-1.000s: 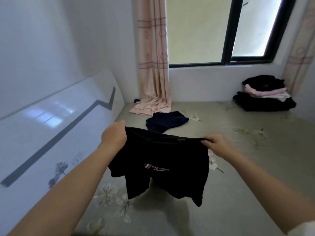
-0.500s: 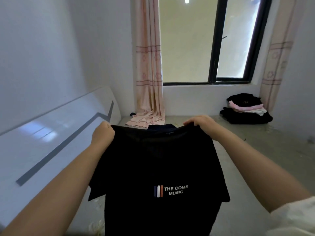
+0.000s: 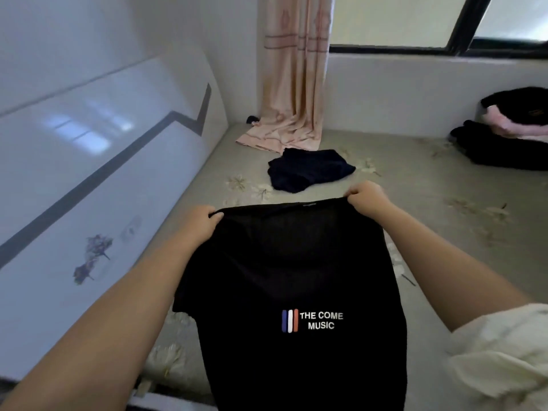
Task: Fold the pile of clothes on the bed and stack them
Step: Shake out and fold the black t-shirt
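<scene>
Now | left hand [image 3: 199, 223], right hand [image 3: 367, 197] | each grip pinches black T-shirt [image 3: 296, 277] shoulders

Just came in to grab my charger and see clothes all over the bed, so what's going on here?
A person is folding laundry. The left hand and right hand each grip a shoulder of a black T-shirt, holding it spread out above the bed, not yet folded. A crumpled dark garment lies on the bed beyond it, and a stack of folded clothes sits near the window.
</scene>
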Motion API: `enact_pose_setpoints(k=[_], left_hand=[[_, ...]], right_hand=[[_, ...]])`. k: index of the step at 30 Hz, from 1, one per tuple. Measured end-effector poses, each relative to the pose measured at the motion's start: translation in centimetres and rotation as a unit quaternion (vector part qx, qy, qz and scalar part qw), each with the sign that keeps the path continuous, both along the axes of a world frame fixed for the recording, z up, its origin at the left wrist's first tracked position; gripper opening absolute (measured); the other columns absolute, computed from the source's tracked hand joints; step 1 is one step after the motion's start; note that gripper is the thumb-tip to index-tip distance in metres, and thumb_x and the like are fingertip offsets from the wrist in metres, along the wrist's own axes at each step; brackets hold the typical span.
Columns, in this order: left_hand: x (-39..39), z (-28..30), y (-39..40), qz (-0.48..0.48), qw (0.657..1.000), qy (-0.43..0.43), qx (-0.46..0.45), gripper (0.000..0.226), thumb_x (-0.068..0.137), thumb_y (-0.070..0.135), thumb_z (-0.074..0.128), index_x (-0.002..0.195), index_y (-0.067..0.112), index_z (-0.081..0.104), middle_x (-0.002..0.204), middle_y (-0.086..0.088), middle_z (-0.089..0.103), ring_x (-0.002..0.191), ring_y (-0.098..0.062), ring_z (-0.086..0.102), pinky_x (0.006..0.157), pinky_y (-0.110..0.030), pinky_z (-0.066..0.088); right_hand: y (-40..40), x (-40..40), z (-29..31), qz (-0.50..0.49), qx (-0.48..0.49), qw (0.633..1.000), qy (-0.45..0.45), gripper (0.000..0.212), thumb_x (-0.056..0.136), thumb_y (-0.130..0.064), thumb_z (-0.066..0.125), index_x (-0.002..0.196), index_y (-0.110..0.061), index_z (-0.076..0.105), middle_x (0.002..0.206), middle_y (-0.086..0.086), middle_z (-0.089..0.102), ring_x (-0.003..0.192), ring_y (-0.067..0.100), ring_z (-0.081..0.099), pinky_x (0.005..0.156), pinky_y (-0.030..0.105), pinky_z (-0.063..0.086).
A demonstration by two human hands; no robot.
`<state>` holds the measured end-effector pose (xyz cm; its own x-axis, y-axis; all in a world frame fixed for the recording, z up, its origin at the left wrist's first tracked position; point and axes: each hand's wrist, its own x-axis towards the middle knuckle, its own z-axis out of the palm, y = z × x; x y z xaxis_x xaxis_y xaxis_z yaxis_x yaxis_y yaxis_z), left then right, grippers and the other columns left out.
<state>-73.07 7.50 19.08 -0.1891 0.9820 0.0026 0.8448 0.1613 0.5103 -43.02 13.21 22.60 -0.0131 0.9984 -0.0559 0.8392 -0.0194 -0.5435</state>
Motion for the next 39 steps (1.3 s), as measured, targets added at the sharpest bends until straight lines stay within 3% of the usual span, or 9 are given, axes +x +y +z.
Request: enact_pose_setpoints(k=[3, 6, 9, 14, 18, 26, 31, 35, 39], left_hand=[[-1.0, -5.3, 5.3, 0.05, 0.997, 0.02, -0.058, 0.034, 0.099, 0.023, 0.037, 0.093, -0.002, 0.059, 0.102, -0.022, 0.06, 0.1, -0.034, 0.054, 0.073, -0.029, 0.034], [-2.0, -10.5, 9.7, 0.071, 0.992, 0.043, -0.095, 0.039, 0.1, 0.024, 0.031, 0.115, -0.003, 0.056, 0.119, -0.025, 0.056, 0.11, -0.038, 0.051, 0.092, -0.038, 0.038], [-3.4, -16.1, 13.1, 0.073, 0.989, 0.079, -0.1, 0.041, 0.101, 0.025, 0.028, 0.111, -0.002, 0.056, 0.114, -0.027, 0.057, 0.105, -0.039, 0.053, 0.085, -0.039, 0.039], [-6.2, -24.6, 19.3, 0.068, 0.99, 0.111, -0.05, 0.044, 0.1, 0.025, 0.029, 0.088, -0.006, 0.059, 0.092, -0.029, 0.061, 0.087, -0.04, 0.056, 0.066, -0.038, 0.035], [-7.3, -30.1, 24.6, 0.073, 0.991, 0.097, -0.049, 0.045, 0.1, 0.026, 0.029, 0.087, -0.006, 0.059, 0.092, -0.029, 0.06, 0.087, -0.04, 0.056, 0.064, -0.036, 0.031], [-7.8, -38.4, 31.6, 0.058, 0.983, 0.151, -0.086, 0.037, 0.098, 0.028, 0.036, 0.103, -0.004, 0.054, 0.103, -0.027, 0.058, 0.094, -0.041, 0.053, 0.07, -0.04, 0.034], [-5.7, -40.5, 31.6, -0.161, 0.975, 0.154, -0.022, 0.049, 0.085, 0.035, 0.054, 0.11, -0.007, 0.058, 0.105, -0.025, 0.058, 0.097, -0.041, 0.054, 0.082, -0.048, 0.041], [-4.3, -41.5, 32.6, -0.159, 0.98, 0.117, 0.008, 0.02, 0.082, 0.006, 0.063, 0.096, -0.008, 0.065, 0.09, -0.026, 0.06, 0.085, -0.043, 0.057, 0.073, -0.048, 0.043], [-3.5, -41.2, 34.2, -0.078, 0.994, 0.074, -0.009, 0.017, 0.091, 0.006, 0.049, 0.089, -0.006, 0.061, 0.085, -0.024, 0.057, 0.082, -0.038, 0.052, 0.069, -0.042, 0.035]], right_hand=[[6.1, -1.4, -6.0, 0.041, -0.063, 0.997, -0.005, 0.031, 0.091, 0.0, 0.04, 0.112, -0.001, 0.063, 0.119, 0.016, 0.06, 0.112, 0.029, 0.052, 0.088, 0.026, 0.038], [10.9, -3.0, -11.4, 0.057, -0.085, 0.995, -0.013, 0.031, 0.093, -0.001, 0.038, 0.113, 0.0, 0.061, 0.118, 0.019, 0.059, 0.11, 0.03, 0.051, 0.083, 0.024, 0.037], [14.9, -4.4, -16.8, 0.049, -0.09, 0.995, -0.013, 0.031, 0.094, -0.002, 0.035, 0.111, -0.001, 0.061, 0.113, 0.02, 0.06, 0.102, 0.031, 0.054, 0.068, 0.02, 0.032], [21.8, -6.7, -25.3, 0.032, -0.063, 0.997, -0.023, 0.031, 0.095, -0.004, 0.034, 0.116, -0.003, 0.057, 0.102, 0.021, 0.061, 0.09, 0.03, 0.055, 0.07, 0.026, 0.038], [26.6, -8.0, -31.6, -0.002, -0.064, 0.998, -0.01, 0.034, 0.096, -0.006, 0.032, 0.126, -0.011, 0.047, 0.076, 0.003, 0.048, 0.064, 0.017, 0.047, 0.055, 0.025, 0.035], [32.4, -8.2, -40.8, -0.049, -0.085, 0.994, -0.05, 0.035, 0.096, -0.01, 0.034, 0.13, -0.012, 0.044, 0.092, 0.009, 0.054, 0.088, 0.028, 0.056, 0.071, 0.032, 0.041], [32.0, -5.8, -41.8, -0.033, -0.109, 0.993, 0.03, 0.039, 0.099, -0.027, 0.034, 0.132, -0.009, 0.044, 0.122, 0.012, 0.057, 0.112, 0.025, 0.051, 0.088, 0.027, 0.035], [29.8, -0.3, -40.1, -0.033, -0.212, 0.977, 0.02, 0.026, 0.094, -0.009, 0.044, 0.116, -0.009, 0.059, 0.106, 0.008, 0.061, 0.103, 0.023, 0.054, 0.082, 0.023, 0.037], [27.3, 0.9, -39.4, 0.109, -0.297, 0.945, -0.084, 0.012, 0.088, -0.009, 0.057, 0.08, -0.003, 0.063, 0.075, 0.008, 0.057, 0.077, 0.022, 0.054, 0.068, 0.027, 0.036]])
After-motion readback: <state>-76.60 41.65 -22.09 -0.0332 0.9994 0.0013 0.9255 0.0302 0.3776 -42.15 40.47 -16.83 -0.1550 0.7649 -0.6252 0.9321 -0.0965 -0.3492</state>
